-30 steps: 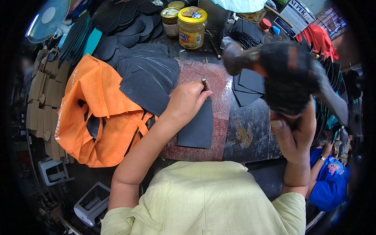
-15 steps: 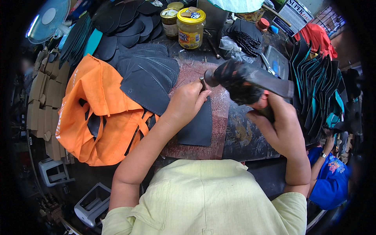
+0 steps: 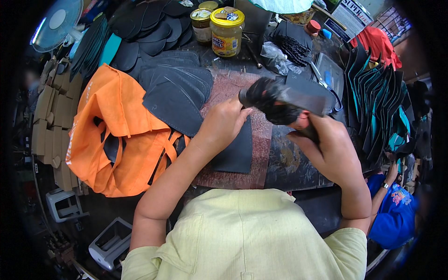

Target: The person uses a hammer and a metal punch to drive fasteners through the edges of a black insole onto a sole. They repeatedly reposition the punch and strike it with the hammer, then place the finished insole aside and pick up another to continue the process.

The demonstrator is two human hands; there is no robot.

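Observation:
My right hand (image 3: 333, 147) is wrapped round a hammer (image 3: 275, 101) with black wrapping, blurred by motion. The hammer's face is down at the fingertips of my left hand (image 3: 221, 121). Those fingers are pinched round a short metal punch, whose top shows in the earlier frame and is now hidden by the hammer. Below my left hand a flat black sheet (image 3: 236, 156) lies on a worn reddish mat (image 3: 262, 154). A fanned stack of black cut pieces (image 3: 177, 100) with stitch-like marks along their edges sits left of the mat.
An orange cloth bag (image 3: 126, 158) lies at the left. Jars with yellow (image 3: 226, 39) and dark contents stand at the back. Scissors (image 3: 324, 79) lie beyond the hammer. Bundles of black and teal pieces (image 3: 373, 102) flank the right side, near another person's blue sleeve (image 3: 394, 221).
The hammer has moved left and down onto the spot at my left fingertips, and my right hand has shifted slightly left. My left hand keeps its place.

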